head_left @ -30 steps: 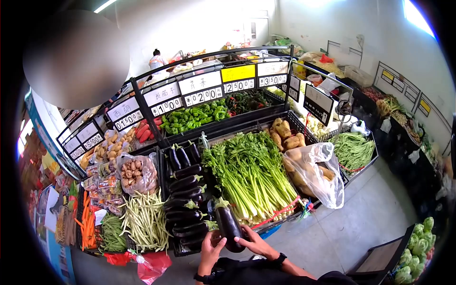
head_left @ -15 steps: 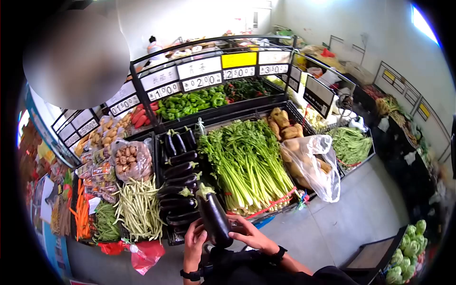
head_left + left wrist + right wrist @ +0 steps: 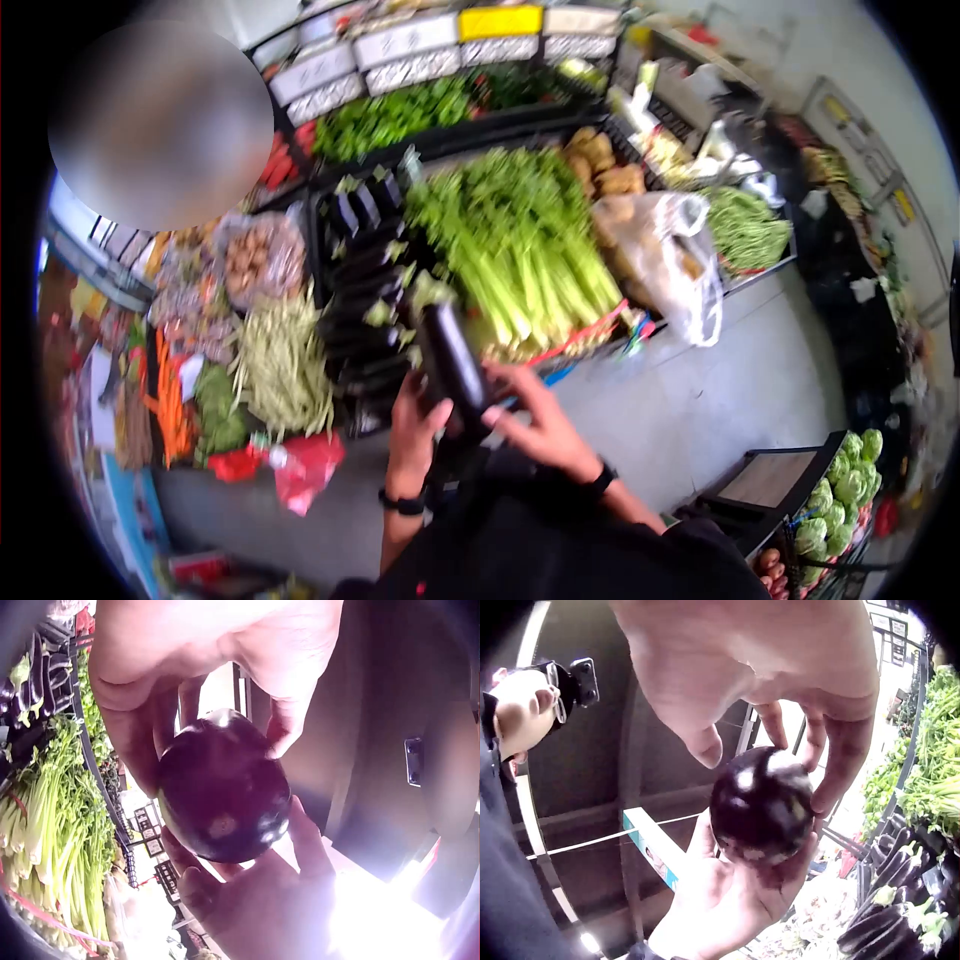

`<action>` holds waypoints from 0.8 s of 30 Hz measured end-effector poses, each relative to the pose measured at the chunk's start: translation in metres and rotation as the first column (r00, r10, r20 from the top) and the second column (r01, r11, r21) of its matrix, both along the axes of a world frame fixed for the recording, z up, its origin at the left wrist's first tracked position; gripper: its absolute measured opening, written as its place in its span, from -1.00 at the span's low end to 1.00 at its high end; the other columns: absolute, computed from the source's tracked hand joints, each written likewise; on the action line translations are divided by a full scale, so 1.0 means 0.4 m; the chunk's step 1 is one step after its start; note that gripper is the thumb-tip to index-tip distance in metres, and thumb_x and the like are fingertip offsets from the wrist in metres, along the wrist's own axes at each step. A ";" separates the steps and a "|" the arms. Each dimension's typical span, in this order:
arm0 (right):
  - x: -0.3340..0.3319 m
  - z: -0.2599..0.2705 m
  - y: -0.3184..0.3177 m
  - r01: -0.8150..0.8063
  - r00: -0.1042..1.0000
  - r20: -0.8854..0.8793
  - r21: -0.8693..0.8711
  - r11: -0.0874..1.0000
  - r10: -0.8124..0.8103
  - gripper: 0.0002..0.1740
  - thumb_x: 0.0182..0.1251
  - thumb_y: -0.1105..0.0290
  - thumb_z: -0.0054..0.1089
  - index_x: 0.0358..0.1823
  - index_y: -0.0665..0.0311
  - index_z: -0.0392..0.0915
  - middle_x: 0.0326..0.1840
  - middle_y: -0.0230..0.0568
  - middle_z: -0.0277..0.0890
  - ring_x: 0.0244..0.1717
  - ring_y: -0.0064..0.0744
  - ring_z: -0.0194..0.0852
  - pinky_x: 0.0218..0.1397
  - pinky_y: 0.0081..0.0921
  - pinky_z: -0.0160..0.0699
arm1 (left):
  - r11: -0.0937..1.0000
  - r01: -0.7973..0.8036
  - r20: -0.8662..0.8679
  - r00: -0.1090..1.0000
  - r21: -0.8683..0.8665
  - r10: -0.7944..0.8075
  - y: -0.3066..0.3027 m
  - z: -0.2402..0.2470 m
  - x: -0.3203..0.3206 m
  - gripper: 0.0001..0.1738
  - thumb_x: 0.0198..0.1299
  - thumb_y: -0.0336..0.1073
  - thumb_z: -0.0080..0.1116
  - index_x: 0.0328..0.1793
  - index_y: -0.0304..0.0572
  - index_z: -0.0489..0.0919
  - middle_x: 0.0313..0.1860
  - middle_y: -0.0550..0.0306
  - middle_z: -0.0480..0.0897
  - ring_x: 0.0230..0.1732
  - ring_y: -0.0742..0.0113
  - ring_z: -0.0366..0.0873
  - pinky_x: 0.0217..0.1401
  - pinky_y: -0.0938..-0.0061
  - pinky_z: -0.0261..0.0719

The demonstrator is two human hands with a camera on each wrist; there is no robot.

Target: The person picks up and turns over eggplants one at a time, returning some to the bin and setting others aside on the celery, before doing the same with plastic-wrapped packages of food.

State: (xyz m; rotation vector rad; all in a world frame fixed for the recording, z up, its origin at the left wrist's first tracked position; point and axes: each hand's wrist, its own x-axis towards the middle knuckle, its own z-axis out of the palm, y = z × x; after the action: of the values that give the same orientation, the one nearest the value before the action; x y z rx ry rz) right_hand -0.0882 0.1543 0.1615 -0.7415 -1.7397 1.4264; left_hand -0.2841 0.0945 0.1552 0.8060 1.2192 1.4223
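The tiered vegetable stand (image 3: 470,135) slopes toward the aisle, likely so every bin can be seen and reached. Its largest heap, the celery (image 3: 520,250), lies just right of the black eggplant crate (image 3: 322,320), leaves uphill and stalk ends facing the aisle. Farther right of the crate, beyond the celery, a clear plastic bag (image 3: 665,260) sags open with pale tubers inside. Left of the crate lie loose pale beans (image 3: 285,365), with a bagged lot of small brown produce (image 3: 255,255) above them. The crate itself holds dark eggplants in stacked rows.

The held eggplant (image 3: 452,360) is up over the crate's front right corner, stem end away from the person. The left hand (image 3: 415,425) cups its blunt end from beneath while the right hand (image 3: 535,420) curls thumb and fingertips round the same end. The hands are close together, probably to steady and turn it for a look.
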 end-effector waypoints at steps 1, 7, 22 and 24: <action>0.001 -0.007 -0.001 -0.015 0.997 -0.080 -0.124 0.992 0.005 -0.39 0.36 0.35 0.29 0.40 0.26 0.33 0.34 -0.11 0.32 0.13 -0.26 0.49 0.09 -0.40 0.58 | 1.000 -0.006 0.129 0.992 0.029 0.002 -0.002 -0.007 0.004 -0.21 0.19 -0.23 0.34 0.47 -0.31 0.21 0.19 0.00 0.55 0.15 0.30 0.55 0.14 0.42 0.58; 0.014 0.001 -0.015 -0.155 0.960 -0.270 -0.276 0.949 0.078 -0.48 0.34 0.54 0.17 0.34 0.33 0.38 0.30 -0.16 0.31 0.05 -0.38 0.57 0.04 -0.46 0.61 | 0.988 0.102 0.605 0.781 0.117 -0.152 -0.007 -0.073 -0.021 -0.25 0.27 -0.20 0.23 0.52 -0.29 0.24 0.35 0.02 0.49 0.32 0.26 0.52 0.37 0.30 0.50; -0.027 -0.335 0.011 0.171 0.881 0.463 -0.503 0.848 0.097 -0.29 0.37 0.05 0.32 0.23 0.54 0.34 0.09 0.24 0.60 0.03 -0.10 0.67 0.02 -0.31 0.65 | 0.938 0.133 0.005 0.990 -0.321 -0.138 0.019 -0.395 -0.015 -0.25 0.11 -0.18 0.50 0.33 -0.34 0.37 0.05 -0.10 0.66 0.07 0.27 0.64 0.12 0.39 0.61; -0.048 -0.397 0.020 0.175 0.835 0.532 -0.499 0.849 0.141 -0.28 0.39 -0.03 0.27 0.24 0.52 0.36 0.05 0.25 0.62 0.00 -0.05 0.69 0.02 -0.29 0.64 | 0.923 0.109 0.026 0.994 -0.369 -0.107 0.012 -0.474 -0.026 -0.26 0.12 -0.16 0.49 0.31 -0.36 0.37 0.05 -0.11 0.66 0.08 0.26 0.64 0.13 0.39 0.60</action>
State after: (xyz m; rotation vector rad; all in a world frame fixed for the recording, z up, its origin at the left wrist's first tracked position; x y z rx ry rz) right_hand -0.1072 0.1622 0.0026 -1.6076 -1.7287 1.8342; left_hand -0.2947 0.0993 -0.0345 0.5955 1.3650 1.0587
